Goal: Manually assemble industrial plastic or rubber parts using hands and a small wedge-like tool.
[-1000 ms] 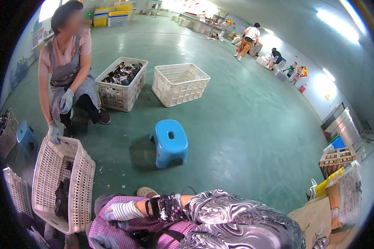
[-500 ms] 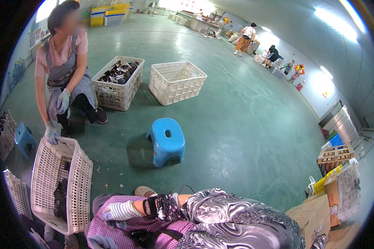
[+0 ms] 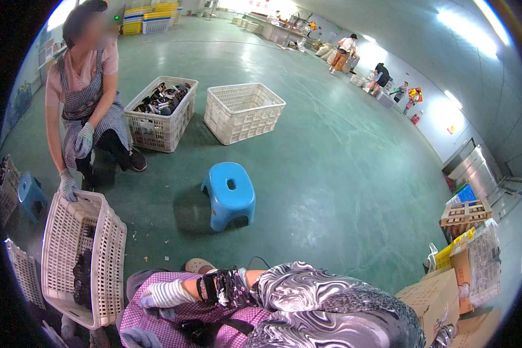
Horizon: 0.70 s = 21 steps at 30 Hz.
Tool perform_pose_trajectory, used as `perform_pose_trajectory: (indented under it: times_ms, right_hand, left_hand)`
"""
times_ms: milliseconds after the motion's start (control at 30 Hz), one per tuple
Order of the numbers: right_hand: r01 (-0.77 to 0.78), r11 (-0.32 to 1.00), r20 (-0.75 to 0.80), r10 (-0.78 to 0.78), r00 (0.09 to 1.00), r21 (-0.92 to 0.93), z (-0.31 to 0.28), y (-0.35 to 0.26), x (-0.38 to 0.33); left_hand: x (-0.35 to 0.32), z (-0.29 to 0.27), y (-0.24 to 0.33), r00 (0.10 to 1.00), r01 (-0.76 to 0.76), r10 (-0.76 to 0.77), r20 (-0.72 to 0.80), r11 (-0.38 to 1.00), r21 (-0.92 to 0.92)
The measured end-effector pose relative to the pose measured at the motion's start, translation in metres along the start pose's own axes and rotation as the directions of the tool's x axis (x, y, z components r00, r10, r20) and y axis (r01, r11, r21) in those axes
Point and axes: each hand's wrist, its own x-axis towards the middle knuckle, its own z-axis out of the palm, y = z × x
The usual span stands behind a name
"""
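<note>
two hands at the lower edge: right hand [image 3: 162, 294], in a striped glove, reaches across the lap toward the tilted crate [image 3: 81, 255] beside it; grip unclear, nothing seen in it. left hand [image 3: 138, 338] barely shows at the bottom, state cannot be told. crate holds dark parts, its far rim gripped by a seated co-worker's gloved hand [image 3: 68, 185]. blue stool [image 3: 230, 194] stands on the green floor ahead; beyond it a full crate [image 3: 159, 113] and an empty crate [image 3: 243, 111], side by side.
</note>
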Motion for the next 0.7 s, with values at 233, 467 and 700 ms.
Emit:
perform_pose_trajectory:
  times_ms: [233, 467, 700]
  right_hand:
    - [-0.074, 0.996, 0.011, 0.074, 0.997, 0.054, -0.001, 0.012, 0.009]
    - [-0.139, 0.987, -0.003, 0.139, 0.99, 0.08, -0.002, 0.007, 0.002]
    - [-0.073, 0.997, 0.028, 0.072, 0.997, 0.039, 0.001, 0.007, 0.009]
  left_hand:
    - [0.001, 0.001, 0.001, 0.999, -0.008, 0.01, -0.053, 0.999, 0.033]
    - [0.002, 0.0, -0.001, 1.0, 0.005, -0.005, 0.0, 1.0, 0.014]
    - [0.001, -0.004, 0.001, 0.991, -0.003, 0.005, -0.135, 1.0, 0.013]
